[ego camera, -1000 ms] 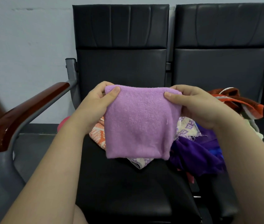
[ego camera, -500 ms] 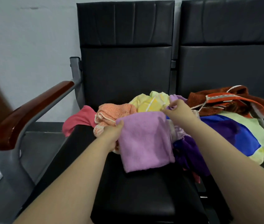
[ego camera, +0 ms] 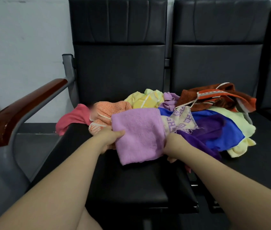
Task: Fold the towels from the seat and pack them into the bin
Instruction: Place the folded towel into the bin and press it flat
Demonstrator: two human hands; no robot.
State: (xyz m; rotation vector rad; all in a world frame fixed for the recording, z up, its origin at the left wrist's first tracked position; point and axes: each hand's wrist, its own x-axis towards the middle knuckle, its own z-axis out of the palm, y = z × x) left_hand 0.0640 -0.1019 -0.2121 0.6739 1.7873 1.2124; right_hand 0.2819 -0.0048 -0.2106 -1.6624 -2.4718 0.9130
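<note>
Left hand (ego camera: 110,138) and right hand (ego camera: 173,146) each pinch the lilac towel (ego camera: 138,133) folded between them; slack grip could unfold it.

A waiting area: linked black padded seats (ego camera: 119,72), wooden armrest (ego camera: 23,108), plain wall (ego camera: 20,44)

Soft, even indoor light leaves only faint shadows, a sheen glints on the wooden armrest (ego camera: 23,107), and the wide-angle edges bow.
</note>
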